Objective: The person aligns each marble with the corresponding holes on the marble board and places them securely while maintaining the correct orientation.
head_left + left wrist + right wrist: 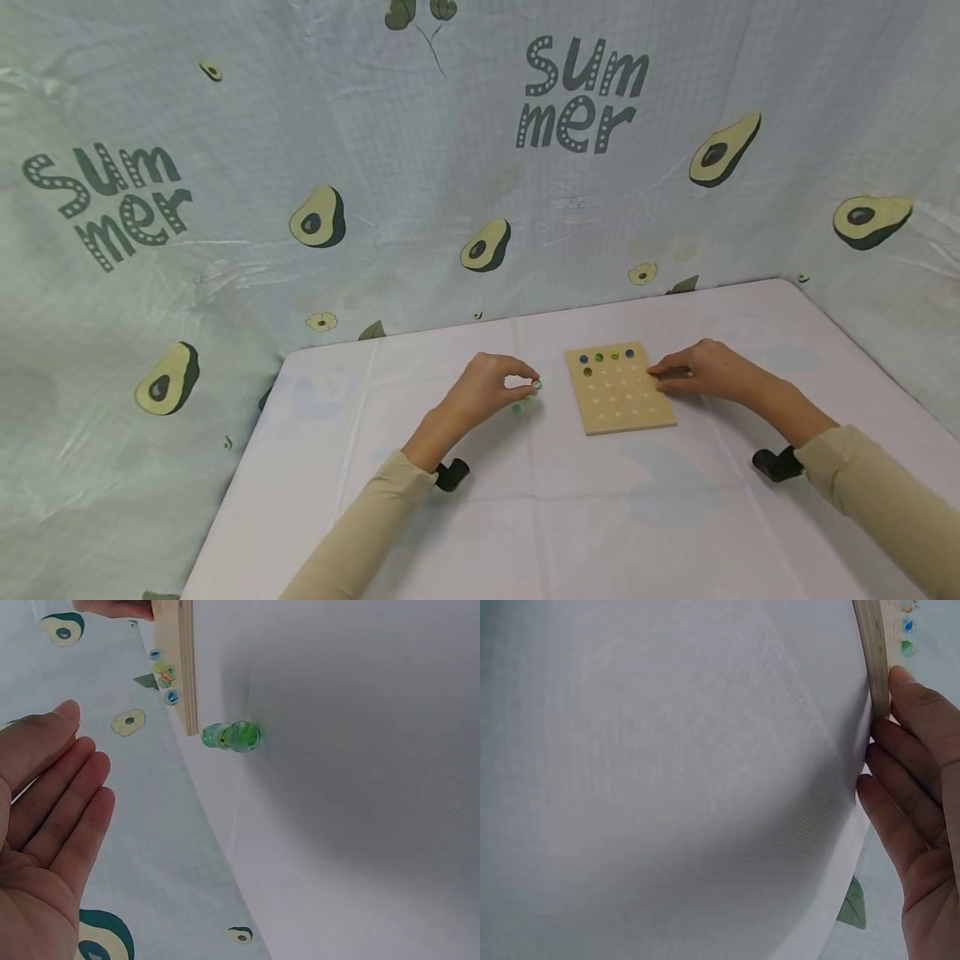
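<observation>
At the left of a square wooden board (626, 414), my left hand (482, 387) pinches a glass marble (537, 384) between thumb and fingertips. In the left wrist view that marble is hidden behind the fingers. Below it on the cloth lie loose green and yellowish marbles (242, 736) close together. My right hand (708, 371) holds the board's right edge, its thumb (919, 701) over the rim and fingers at the side. The board has rows of shallow round hollows. Blue and green marbles (599, 357) sit along its far row, and a brownish marble (587, 372) starts the second row at left.
A pale pink cloth covers the table (480, 533). Behind it and along the sides hangs a light curtain (405, 167) printed with avocados and lettering. A black wrist camera mount (452, 475) sticks out under the left wrist, another mount (777, 465) under the right.
</observation>
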